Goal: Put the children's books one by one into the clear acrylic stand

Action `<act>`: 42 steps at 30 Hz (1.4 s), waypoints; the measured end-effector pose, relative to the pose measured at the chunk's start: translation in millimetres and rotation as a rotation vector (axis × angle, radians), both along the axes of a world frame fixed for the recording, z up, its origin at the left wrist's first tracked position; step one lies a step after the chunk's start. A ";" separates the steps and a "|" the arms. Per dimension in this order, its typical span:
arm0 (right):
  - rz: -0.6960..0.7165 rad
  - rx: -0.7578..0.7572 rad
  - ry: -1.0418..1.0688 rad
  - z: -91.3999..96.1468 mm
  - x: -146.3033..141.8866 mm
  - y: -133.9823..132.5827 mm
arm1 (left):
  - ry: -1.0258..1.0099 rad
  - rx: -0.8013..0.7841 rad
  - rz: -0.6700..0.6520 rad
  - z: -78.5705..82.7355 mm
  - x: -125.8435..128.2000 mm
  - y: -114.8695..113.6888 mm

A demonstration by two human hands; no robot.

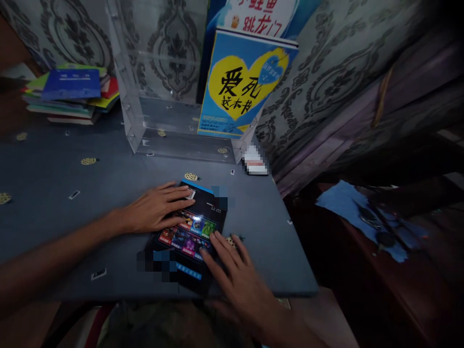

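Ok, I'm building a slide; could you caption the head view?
Left hand and right hand touch a glossy black rectangular book on a grey pineapple-print table, before a clear plastic rack.

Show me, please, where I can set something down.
The widest bare patch lies between the left forearm and the book pile; a smaller one, between the right hand and the table's right edge. Crowded: around the clear stand.

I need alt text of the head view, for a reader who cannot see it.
A person's left hand lies on a black book and the right hand touches its right side, on a grey table printed with pineapples. Behind, a clear rack holds a blue book with a yellow heart; a stack of books lies at left.
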State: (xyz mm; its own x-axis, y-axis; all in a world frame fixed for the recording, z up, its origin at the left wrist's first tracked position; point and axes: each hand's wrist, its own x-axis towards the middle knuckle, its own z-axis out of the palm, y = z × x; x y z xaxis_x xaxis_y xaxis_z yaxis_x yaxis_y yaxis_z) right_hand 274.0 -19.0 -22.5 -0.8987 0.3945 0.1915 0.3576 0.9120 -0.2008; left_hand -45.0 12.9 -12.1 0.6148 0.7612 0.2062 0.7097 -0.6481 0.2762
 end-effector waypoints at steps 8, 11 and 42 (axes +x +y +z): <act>-0.075 0.041 0.127 -6.9 -8.1 -19.7 | -0.074 0.037 -0.084 2.5 3.6 -1.8; -0.065 0.050 0.210 -2.1 -11.5 -23.4 | -0.140 0.056 -0.089 2.9 5.9 -3.4; -0.574 -0.869 0.811 -1.1 -73.9 136.9 | -0.642 -0.566 0.518 20.1 -15.6 12.1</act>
